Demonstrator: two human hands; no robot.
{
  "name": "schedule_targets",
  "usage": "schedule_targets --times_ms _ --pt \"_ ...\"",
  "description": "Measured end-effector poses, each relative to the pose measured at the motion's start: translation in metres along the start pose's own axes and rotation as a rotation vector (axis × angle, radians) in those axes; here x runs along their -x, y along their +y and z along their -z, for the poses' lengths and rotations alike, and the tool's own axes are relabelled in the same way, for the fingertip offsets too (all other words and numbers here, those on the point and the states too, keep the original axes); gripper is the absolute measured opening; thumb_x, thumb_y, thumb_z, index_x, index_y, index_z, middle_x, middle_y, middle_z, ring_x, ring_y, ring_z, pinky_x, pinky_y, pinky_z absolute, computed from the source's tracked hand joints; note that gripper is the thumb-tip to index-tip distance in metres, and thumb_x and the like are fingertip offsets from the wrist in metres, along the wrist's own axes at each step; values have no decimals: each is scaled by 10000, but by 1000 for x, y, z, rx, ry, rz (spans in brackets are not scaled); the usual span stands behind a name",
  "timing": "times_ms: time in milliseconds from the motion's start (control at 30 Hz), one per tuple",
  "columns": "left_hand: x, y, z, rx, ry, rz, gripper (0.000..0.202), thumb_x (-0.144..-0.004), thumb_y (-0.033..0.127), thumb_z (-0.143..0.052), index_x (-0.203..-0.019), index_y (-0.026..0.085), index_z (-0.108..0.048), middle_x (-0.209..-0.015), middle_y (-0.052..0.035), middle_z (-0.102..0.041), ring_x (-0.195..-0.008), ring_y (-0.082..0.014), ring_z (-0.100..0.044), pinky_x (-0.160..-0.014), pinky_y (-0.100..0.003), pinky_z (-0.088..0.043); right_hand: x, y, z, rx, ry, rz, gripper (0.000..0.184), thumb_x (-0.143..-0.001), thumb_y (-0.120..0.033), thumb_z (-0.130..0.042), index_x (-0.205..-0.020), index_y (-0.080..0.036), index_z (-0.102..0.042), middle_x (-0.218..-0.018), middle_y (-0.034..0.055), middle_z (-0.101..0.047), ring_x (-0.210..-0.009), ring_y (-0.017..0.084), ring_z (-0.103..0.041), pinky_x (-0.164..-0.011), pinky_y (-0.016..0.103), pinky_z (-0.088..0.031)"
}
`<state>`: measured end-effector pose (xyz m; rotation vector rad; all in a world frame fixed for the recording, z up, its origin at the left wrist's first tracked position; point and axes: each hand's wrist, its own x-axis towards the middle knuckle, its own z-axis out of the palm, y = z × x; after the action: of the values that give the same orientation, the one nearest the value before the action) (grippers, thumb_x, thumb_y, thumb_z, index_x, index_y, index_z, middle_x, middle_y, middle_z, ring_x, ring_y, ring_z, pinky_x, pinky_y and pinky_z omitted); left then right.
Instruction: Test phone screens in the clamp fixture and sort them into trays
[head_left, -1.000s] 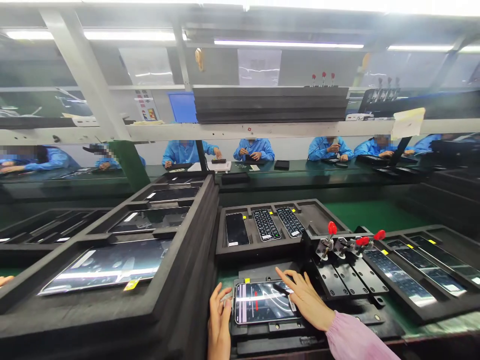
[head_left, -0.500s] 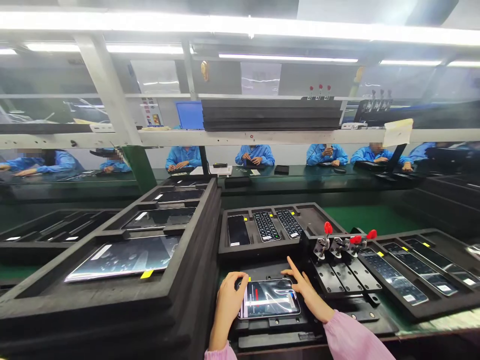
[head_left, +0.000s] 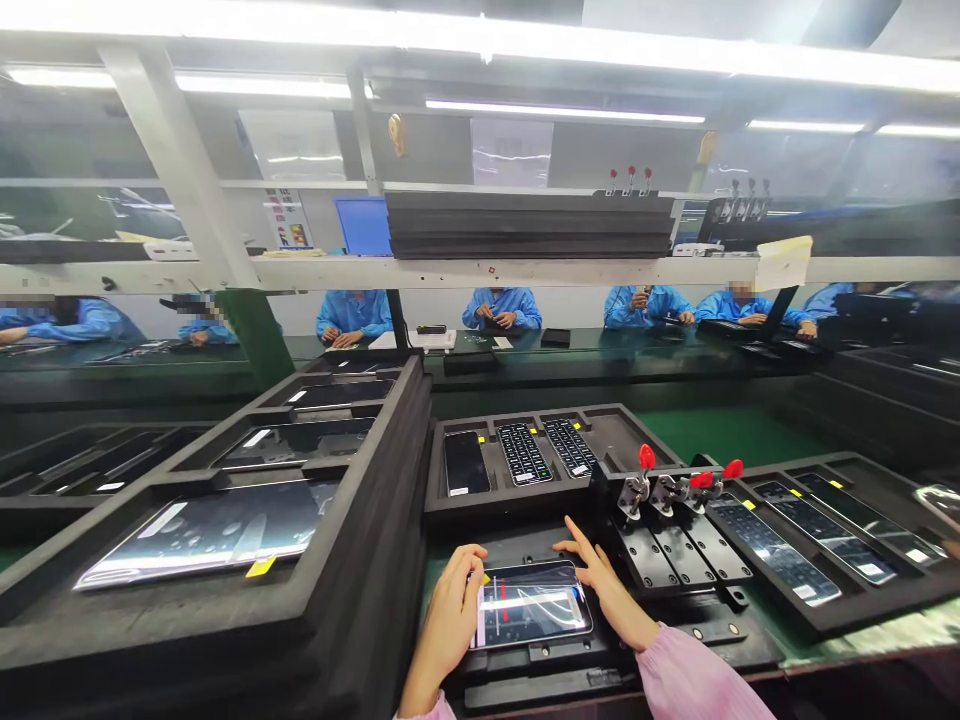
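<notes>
A smartphone (head_left: 534,605) with a lit screen lies lengthwise across a black fixture (head_left: 517,690) in front of me. My left hand (head_left: 452,605) is at the phone's left end, its fingers bent and pressed together over that edge. At the right end is my right hand (head_left: 600,580). Its index finger stretches up and away, and the other fingers are spread by the phone's edge. White and red marks show on the screen. Just right of my right hand stand toggle clamps (head_left: 664,495) with red tips on black blocks. The undersides of both hands are hidden.
A foam tray (head_left: 495,500) with several phones sits behind the fixture. Another phone tray (head_left: 832,620) lies at right. Tall stacked trays (head_left: 360,500) rise at left. A shelf beam (head_left: 525,272) crosses above. Across the bench, people in blue smocks (head_left: 501,308) work.
The whole view has shifted slightly, so most things appear further left. Both hands stay at the phone's ends; my left fingers lie slightly flatter along its left edge.
</notes>
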<state>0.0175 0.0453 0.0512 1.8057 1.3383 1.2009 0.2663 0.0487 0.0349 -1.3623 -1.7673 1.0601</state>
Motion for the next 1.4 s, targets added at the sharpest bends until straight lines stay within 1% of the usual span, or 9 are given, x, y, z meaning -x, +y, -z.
schedule_targets --times_ms 67,167,333,433,567,767,867,1100,1400 --pt "1 0 0 10 12 -8 232 -886 308 -358 -851 223 -571 -951 -54 -595 -921 -200 -566 -834 -325 -436 0 2 0 -16 1 15 631 -776 -214 -265 -1393 -290 -158 -1259 -27 -477 -1240 136 -351 -1079 477 33" --pt "-1 -2 -2 -17 21 -17 228 -876 318 -387 -771 218 -563 -948 -50 -584 -924 -203 -564 -842 -327 -428 0 5 0 -31 14 45 594 -806 -246 -260 -1393 -279 -170 -1242 -5 -494 -1229 165 -371 -1070 503 35" --pt "-9 -6 -7 -64 43 72 234 -841 381 -446 -842 230 -625 -990 -48 -588 -952 -215 -572 -890 -357 -411 -2 8 -1 -74 38 47 570 -821 -295 -252 -1388 -258 -204 -1211 28 -518 -1210 192 -390 -1068 514 6" --pt "-12 -6 -8 -64 12 86 246 -804 418 -492 -738 229 -636 -935 -44 -608 -891 -222 -598 -862 -355 -431 -2 7 0 -81 21 41 568 -821 -298 -244 -1387 -254 -204 -1222 28 -508 -1222 184 -374 -1069 500 20" --pt "-12 -1 -6 -44 -15 67 243 -806 404 -489 -672 229 -591 -947 -45 -622 -936 -231 -581 -854 -348 -429 -2 7 1 -79 1 39 563 -823 -294 -248 -1384 -259 -207 -1221 15 -506 -1232 176 -361 -1070 487 30" --pt "-4 6 -1 -28 -72 67 280 -850 406 -409 -679 232 -546 -983 -32 -609 -935 -205 -571 -833 -306 -428 -1 10 0 -217 44 51 567 -843 -410 -249 -1385 -244 -210 -1214 53 -512 -1202 208 -393 -1060 497 -130" --pt "-2 7 0 -16 -84 57 266 -869 376 -381 -709 231 -537 -942 -30 -599 -896 -192 -570 -817 -289 -424 -2 12 -1 -237 50 37 562 -848 -401 -236 -1383 -229 -214 -1211 60 -511 -1195 203 -402 -1056 478 -166" --pt "-4 2 -2 11 -21 48 251 -864 384 -386 -764 230 -557 -882 -37 -595 -863 -204 -565 -800 -297 -432 -1 12 -3 9 36 31 718 -699 -200 -377 -1378 -311 -174 -1243 2 -473 -1226 161 -349 -1077 480 -23" --pt "-3 -2 -4 -17 -20 81 230 -862 390 -384 -832 242 -557 -932 -28 -593 -911 -199 -560 -839 -291 -419 1 6 -1 245 -52 77 705 -733 -232 -354 -1380 -385 -120 -1261 -27 -439 -1239 174 -340 -1057 518 -12"
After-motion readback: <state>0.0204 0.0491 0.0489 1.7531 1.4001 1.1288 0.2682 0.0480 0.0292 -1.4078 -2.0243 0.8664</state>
